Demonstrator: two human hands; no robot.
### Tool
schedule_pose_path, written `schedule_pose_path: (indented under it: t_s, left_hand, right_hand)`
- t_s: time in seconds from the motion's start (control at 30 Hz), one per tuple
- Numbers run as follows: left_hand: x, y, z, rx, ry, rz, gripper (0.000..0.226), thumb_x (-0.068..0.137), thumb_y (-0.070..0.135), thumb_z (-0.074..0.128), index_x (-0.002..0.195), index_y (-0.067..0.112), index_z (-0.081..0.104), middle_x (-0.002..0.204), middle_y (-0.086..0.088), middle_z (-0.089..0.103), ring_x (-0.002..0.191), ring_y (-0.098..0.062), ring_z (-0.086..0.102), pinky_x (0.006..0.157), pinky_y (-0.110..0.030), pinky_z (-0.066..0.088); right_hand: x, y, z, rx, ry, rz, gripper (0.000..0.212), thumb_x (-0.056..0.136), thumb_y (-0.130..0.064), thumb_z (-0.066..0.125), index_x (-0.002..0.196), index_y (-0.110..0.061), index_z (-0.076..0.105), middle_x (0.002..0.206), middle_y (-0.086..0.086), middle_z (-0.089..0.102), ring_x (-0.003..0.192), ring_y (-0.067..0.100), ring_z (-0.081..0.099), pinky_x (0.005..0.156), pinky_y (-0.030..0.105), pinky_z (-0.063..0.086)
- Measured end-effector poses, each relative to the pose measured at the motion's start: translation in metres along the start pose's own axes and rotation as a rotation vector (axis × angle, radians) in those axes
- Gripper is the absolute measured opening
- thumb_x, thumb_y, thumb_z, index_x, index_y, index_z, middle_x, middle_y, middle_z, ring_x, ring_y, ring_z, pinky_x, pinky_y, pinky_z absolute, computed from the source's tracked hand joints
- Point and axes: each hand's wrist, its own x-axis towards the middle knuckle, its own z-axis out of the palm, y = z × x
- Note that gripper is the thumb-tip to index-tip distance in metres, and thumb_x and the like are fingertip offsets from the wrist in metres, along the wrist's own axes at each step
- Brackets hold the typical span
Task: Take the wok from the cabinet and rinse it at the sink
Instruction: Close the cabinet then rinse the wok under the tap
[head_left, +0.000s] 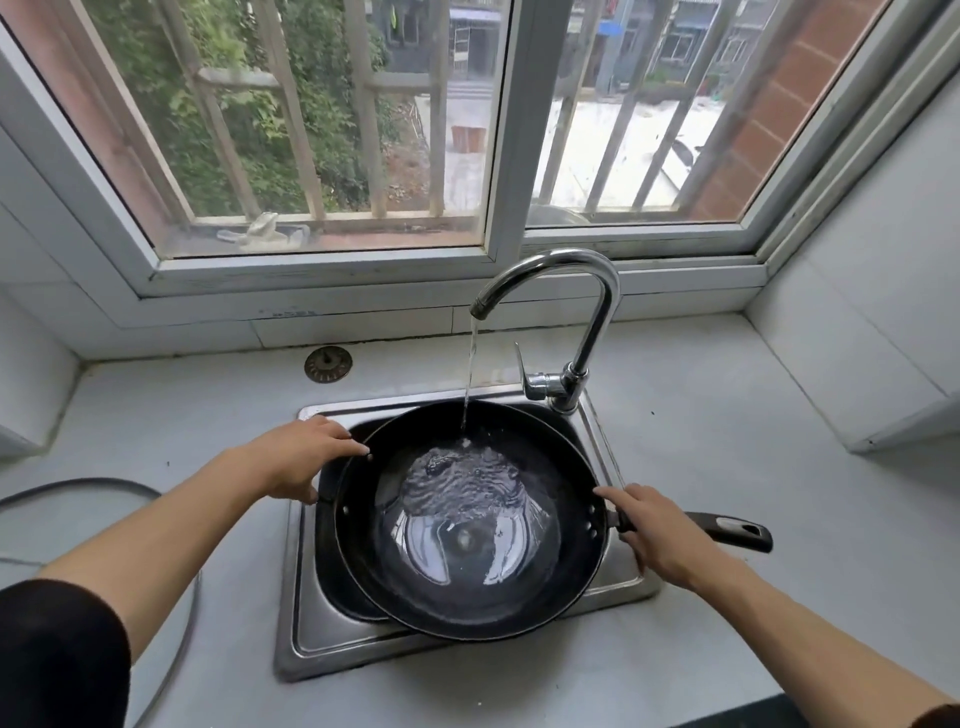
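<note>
Wok (467, 587) filling under the running faucet (582, 312)

The round black wok is sitting in the steel sink (304, 639), rippled water pooling inside; left hand (296, 460) is gripping its rim at nine o'clock, right hand (652, 530) is holding the long handle at three o'clock, above the pale desk (727, 415).

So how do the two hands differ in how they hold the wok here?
The left hand grips the wok at its rim, on the small side handle; the right hand grips the base of the long handle. The left hand lies over the sink edge, while the right hand sits further out, above the counter side. Both are curled round the wok, steadying it under the running tap.
</note>
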Motion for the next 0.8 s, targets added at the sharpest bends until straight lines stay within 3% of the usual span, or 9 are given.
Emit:
schedule_pose_path:
  t_s: [0.17,0.27,0.33,0.47,0.8]
  left_hand:
    - [0.012,0.002,0.001,0.008,-0.079,0.011,0.105,0.067,0.037,0.085,0.152,0.041,0.023,0.157,0.005,0.027,0.144,-0.021,0.025,0.115,-0.037,0.032]
    - [0.021,0.006,-0.003,0.02,-0.119,0.029,0.115,0.059,0.045,0.087,0.151,0.044,0.02,0.151,0.007,0.033,0.137,-0.02,0.032,0.111,-0.038,0.036]
    - [0.027,0.009,-0.006,0.025,-0.123,0.039,0.109,0.057,0.046,0.087,0.149,0.044,0.028,0.141,0.006,0.041,0.127,-0.02,0.039,0.106,-0.037,0.04]
    - [0.031,0.01,-0.006,0.032,-0.087,0.043,0.099,0.057,0.043,0.086,0.144,0.039,0.039,0.13,0.007,0.048,0.118,-0.019,0.045,0.099,-0.034,0.044]
    - [0.016,0.014,0.01,-0.143,0.07,0.026,0.109,0.059,0.037,0.076,0.153,0.031,0.021,0.14,0.008,0.044,0.123,-0.016,0.038,0.103,-0.032,0.04]
  right_hand:
    - [0.005,-0.001,0.005,-0.008,0.02,-0.011,0.065,0.08,-0.001,0.051,0.138,-0.029,0.038,0.113,-0.006,0.047,0.107,0.018,0.047,0.092,0.027,0.042]
    - [0.006,-0.003,0.007,0.016,0.031,0.032,0.065,0.078,-0.001,0.053,0.136,-0.029,0.04,0.106,-0.006,0.047,0.101,0.017,0.048,0.086,0.024,0.041]
    - [0.008,-0.006,0.005,0.038,0.047,0.049,0.062,0.078,-0.006,0.059,0.133,-0.03,0.042,0.101,-0.006,0.047,0.094,0.016,0.05,0.083,0.025,0.042]
    - [0.012,-0.009,0.004,0.057,0.067,0.063,0.054,0.076,-0.008,0.059,0.123,-0.031,0.045,0.095,-0.003,0.052,0.086,0.019,0.052,0.077,0.029,0.044]
    - [0.01,-0.002,-0.026,0.01,0.154,-0.017,0.053,0.073,-0.004,0.061,0.122,-0.025,0.054,0.08,-0.007,0.051,0.077,0.015,0.048,0.069,0.026,0.038]
